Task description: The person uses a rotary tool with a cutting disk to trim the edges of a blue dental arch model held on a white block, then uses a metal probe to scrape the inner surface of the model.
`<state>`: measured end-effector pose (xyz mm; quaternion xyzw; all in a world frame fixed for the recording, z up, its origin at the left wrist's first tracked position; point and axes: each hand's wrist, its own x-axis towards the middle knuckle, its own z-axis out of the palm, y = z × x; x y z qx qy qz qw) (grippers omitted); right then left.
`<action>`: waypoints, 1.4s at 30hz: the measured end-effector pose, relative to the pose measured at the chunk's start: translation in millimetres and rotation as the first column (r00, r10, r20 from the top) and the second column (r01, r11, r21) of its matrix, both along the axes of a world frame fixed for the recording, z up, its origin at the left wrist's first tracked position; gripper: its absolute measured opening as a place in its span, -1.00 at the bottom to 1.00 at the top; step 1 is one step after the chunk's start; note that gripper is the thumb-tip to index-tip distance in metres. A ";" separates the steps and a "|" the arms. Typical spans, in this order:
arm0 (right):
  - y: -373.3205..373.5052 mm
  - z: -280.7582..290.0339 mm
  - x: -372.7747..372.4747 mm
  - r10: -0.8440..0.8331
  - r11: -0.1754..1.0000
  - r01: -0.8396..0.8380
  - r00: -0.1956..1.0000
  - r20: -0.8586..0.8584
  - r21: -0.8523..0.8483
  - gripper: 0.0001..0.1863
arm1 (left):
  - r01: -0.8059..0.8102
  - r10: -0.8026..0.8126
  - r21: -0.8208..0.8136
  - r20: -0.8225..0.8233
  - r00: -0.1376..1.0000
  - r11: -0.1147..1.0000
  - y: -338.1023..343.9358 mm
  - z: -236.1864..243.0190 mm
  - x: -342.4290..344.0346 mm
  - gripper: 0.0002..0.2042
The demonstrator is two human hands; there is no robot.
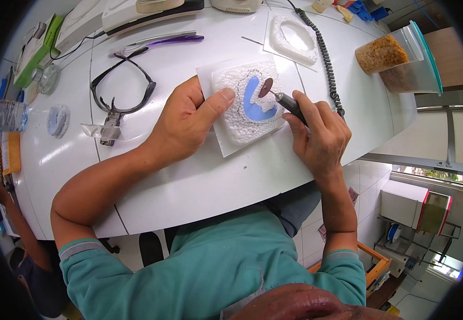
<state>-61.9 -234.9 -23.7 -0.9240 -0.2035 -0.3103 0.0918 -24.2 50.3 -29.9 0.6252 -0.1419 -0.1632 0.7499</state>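
My left hand [186, 120] grips the left side of a square white slab [230, 127] with a pebbly surface and a flat rim, thumb on top. A blue horseshoe-shaped piece [251, 101] is set in the slab, with a dark dashed line around it. My right hand [321, 128] is closed around a dark rotary handpiece [291, 108], held like a pen. At its tip, a dark red disc [266, 87] is over the slab, beside the blue piece; whether it touches, I cannot tell.
Black-framed glasses [148, 90] and a purple-handled brush [175, 39] lie to the left. Farther right are a white pebbly frame [277, 40], a coiled black cord [327, 58] and a tub of brown grains [383, 53]. Another person's arm [26, 229] shows at the far left.
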 end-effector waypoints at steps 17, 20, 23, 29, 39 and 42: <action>-15.7 0.8 3.4 0.046 0.968 -0.062 0.996 0.071 0.245 -0.57 | 0.093 -0.098 -0.039 -0.153 0.983 0.995 6.4 14.9 2.4 -0.56; -20.2 5.1 2.1 0.093 0.971 -0.100 0.995 0.041 0.217 -0.57 | 0.124 -0.122 0.082 -0.025 0.992 0.989 7.6 20.9 6.1 -0.49; -24.6 10.0 0.9 0.138 0.982 -0.142 0.990 0.041 0.125 -0.55 | 0.092 -0.092 -0.009 -0.049 0.995 0.996 4.5 15.4 14.9 -0.33; -26.3 5.3 -7.9 0.062 0.992 -0.061 0.998 -0.007 0.111 -0.56 | -0.017 0.015 -0.020 -0.126 0.992 1.000 -0.1 20.1 11.4 -0.18; -20.8 3.1 -12.4 0.030 0.999 -0.029 0.999 -0.014 0.043 -0.56 | 0.032 -0.042 0.107 0.090 0.995 0.994 2.4 17.2 10.2 -0.24; -19.6 2.2 -13.3 0.024 0.999 -0.024 1.000 -0.018 0.031 -0.56 | 0.032 -0.053 0.132 0.164 0.985 0.991 3.4 16.5 9.5 -0.32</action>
